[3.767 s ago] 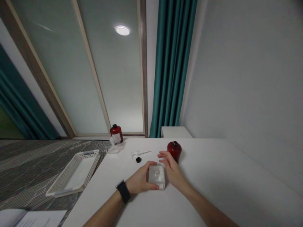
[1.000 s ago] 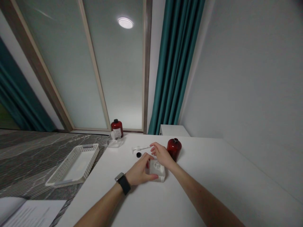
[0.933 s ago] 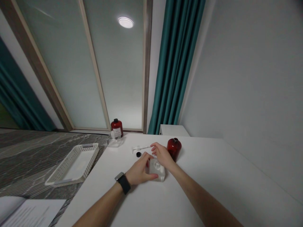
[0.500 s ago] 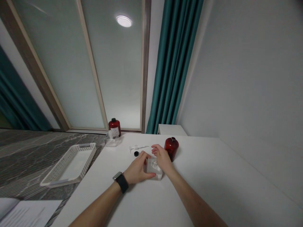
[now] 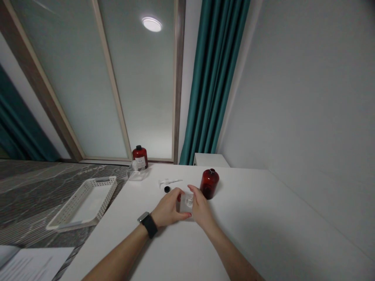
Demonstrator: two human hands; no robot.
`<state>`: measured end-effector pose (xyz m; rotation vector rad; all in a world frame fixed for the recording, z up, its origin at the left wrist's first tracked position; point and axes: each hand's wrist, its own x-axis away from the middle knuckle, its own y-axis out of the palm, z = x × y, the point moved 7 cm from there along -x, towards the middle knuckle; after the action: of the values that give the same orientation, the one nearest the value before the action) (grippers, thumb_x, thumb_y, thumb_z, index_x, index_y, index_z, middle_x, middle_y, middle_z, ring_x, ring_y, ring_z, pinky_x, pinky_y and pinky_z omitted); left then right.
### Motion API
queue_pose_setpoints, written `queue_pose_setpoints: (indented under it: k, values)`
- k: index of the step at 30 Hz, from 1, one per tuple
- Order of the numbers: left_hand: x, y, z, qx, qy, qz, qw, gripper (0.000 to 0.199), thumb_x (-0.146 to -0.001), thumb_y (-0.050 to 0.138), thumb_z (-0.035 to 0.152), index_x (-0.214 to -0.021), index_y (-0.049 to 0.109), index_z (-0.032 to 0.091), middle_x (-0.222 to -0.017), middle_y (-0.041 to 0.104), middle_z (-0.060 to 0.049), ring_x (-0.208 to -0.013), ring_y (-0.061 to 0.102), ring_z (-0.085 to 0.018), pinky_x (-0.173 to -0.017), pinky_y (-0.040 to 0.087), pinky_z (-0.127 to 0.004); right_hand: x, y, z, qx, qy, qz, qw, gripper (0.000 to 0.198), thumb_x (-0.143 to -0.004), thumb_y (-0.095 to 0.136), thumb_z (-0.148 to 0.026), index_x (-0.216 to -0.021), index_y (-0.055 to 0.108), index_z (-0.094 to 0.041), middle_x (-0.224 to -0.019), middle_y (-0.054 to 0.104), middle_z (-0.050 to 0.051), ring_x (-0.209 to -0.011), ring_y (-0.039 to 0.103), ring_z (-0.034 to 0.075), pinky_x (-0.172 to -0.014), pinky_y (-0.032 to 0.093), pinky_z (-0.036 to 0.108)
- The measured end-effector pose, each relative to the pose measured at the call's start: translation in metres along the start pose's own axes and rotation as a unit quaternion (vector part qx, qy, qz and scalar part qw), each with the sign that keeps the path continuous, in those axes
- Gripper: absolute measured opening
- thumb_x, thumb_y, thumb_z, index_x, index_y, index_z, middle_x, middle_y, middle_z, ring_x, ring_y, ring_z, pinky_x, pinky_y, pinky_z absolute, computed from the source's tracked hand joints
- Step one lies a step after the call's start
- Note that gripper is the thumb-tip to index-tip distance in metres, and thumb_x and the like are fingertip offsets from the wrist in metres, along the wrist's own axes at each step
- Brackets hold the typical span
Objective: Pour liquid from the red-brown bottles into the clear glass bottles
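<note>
The left hand (image 5: 169,209) clasps the clear container (image 5: 186,205) from the bench's (image 5: 263,230) left-edge side. The right hand (image 5: 202,210) flanks it opposite, grip unclear.

the held container (image 5: 186,208) is clear, the nearer bottle (image 5: 209,184) red, the loose cap (image 5: 166,189) black.

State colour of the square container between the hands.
Clear, no tint visible. The container shows best in the head view.
</note>
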<state>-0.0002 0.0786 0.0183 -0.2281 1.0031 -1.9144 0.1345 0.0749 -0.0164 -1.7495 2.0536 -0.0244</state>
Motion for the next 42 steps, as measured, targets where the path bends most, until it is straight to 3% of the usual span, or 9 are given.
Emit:
queue_pose_setpoints:
  k: [5,9,14,21,26,30,35,38,42]
  values:
    - [0.0,0.0,0.003,-0.013,-0.014,-0.002,1.0,0.045,-0.068,0.079,0.035,-0.096,0.048,0.019,-0.092,0.061,-0.004,-0.08,0.057,-0.022,-0.072,0.044,-0.033,0.006,-0.001,0.003,-0.003,0.011,-0.007,1.0,0.042,-0.094,0.038,-0.026,-0.132,0.056,-0.02,-0.136,0.059,0.011,-0.129,0.053,0.024,-0.114,0.036,0.045]
    - [0.0,0.0,0.0,0.009,-0.03,-0.009,0.999,0.05,-0.065,0.082,0.038,-0.098,0.05,0.018,-0.093,0.061,-0.004,-0.08,0.056,-0.022,-0.072,0.044,-0.032,-0.002,-0.005,0.01,-0.013,0.029,-0.024,0.999,0.039,-0.095,0.043,-0.036,-0.128,0.058,-0.022,-0.133,0.061,0.012,-0.126,0.056,0.025,-0.113,0.037,0.045]
    - [0.002,-0.002,-0.001,0.116,-0.001,-0.068,0.991,0.07,-0.067,0.082,0.033,-0.125,0.046,0.017,-0.105,0.061,-0.006,-0.086,0.056,-0.021,-0.077,0.047,-0.033,-0.014,-0.011,0.014,-0.044,0.051,-0.079,0.995,0.039,-0.093,0.05,-0.04,-0.127,0.057,-0.022,-0.119,0.069,0.012,-0.111,0.065,0.024,-0.102,0.046,0.043]
    - [0.004,0.009,-0.004,0.213,0.017,-0.141,0.967,0.069,-0.077,0.075,0.03,-0.136,0.04,0.02,-0.082,0.053,0.003,-0.072,0.052,-0.014,-0.066,0.043,-0.026,-0.026,-0.013,0.002,-0.11,0.063,-0.172,0.977,0.04,-0.095,0.05,-0.036,-0.133,0.05,-0.025,-0.127,0.064,0.01,-0.097,0.07,0.018,-0.084,0.055,0.034]
    - [0.002,0.012,-0.008,0.192,0.003,-0.115,0.975,0.057,-0.076,0.075,0.027,-0.123,0.045,0.019,-0.073,0.049,0.007,-0.064,0.049,-0.012,-0.059,0.038,-0.023,-0.042,-0.004,0.006,-0.117,0.072,-0.185,0.973,0.031,-0.091,0.054,-0.029,-0.121,0.057,-0.025,-0.108,0.069,0.006,-0.09,0.072,0.018,-0.077,0.056,0.033]
    - [0.0,0.009,-0.009,0.146,-0.013,-0.079,0.986,0.05,-0.073,0.077,0.03,-0.108,0.044,0.02,-0.07,0.047,0.008,-0.062,0.047,-0.012,-0.055,0.034,-0.022,-0.056,0.007,0.012,-0.115,0.078,-0.153,0.978,0.027,-0.092,0.047,-0.027,-0.116,0.058,-0.024,-0.096,0.067,0.003,-0.08,0.072,0.016,-0.069,0.057,0.031]
    - [0.0,0.009,-0.009,0.101,-0.02,-0.062,0.993,0.049,-0.073,0.075,0.03,-0.108,0.042,0.02,-0.07,0.047,0.008,-0.061,0.045,-0.012,-0.054,0.032,-0.023,-0.054,0.014,0.018,-0.116,0.077,-0.113,0.984,0.026,-0.092,0.043,-0.025,-0.112,0.059,-0.023,-0.09,0.066,0.003,-0.071,0.071,0.016,-0.066,0.057,0.032]
    - [0.001,0.009,-0.008,0.083,-0.026,-0.053,0.995,0.05,-0.071,0.075,0.03,-0.108,0.042,0.021,-0.071,0.048,0.007,-0.062,0.046,-0.013,-0.055,0.032,-0.024,-0.044,0.01,0.017,-0.122,0.067,-0.095,0.986,0.025,-0.092,0.043,-0.027,-0.108,0.062,-0.022,-0.092,0.07,0.005,-0.079,0.072,0.019,-0.074,0.057,0.036]
    - [0.001,0.007,-0.006,0.073,-0.028,-0.042,0.996,0.049,-0.07,0.074,0.031,-0.105,0.042,0.021,-0.071,0.049,0.007,-0.062,0.046,-0.014,-0.056,0.033,-0.024,-0.029,0.005,0.012,-0.128,0.042,-0.068,0.989,0.027,-0.091,0.047,-0.029,-0.11,0.065,-0.022,-0.111,0.072,0.009,-0.109,0.067,0.022,-0.102,0.047,0.044]
